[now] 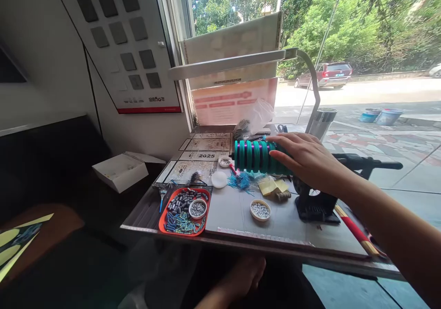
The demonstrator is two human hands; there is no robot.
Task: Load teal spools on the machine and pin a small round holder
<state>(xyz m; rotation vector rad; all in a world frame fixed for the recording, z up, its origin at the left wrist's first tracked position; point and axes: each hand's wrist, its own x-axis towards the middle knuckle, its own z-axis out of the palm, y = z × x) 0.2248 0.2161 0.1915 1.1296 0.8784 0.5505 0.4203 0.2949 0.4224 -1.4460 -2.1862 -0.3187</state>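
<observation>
My right hand lies over the right part of a green-ringed cylinder

My right hand (298, 155), fingers outstretched and thumb set apart from them, rests on a purple cylinder banded with thick green rings (249, 157). The thumb is on the near side, the fingers over the top; I cannot tell how firmly they press. The cylinder's long axis runs left to right across my view, nearly level, so the bare rings extend leftward from my fingertips while my palm hides the other end. Below and to the right of it stands a black machine with a flat foot (319, 210). On the pale board (229, 212) beneath, a round cream dish of whitish beads (261, 220) sits nearer me. My left hand (250, 272) is much farther from the cylinder, low beneath the table edge, its fingers too dark for me to tell whether they hold anything
</observation>
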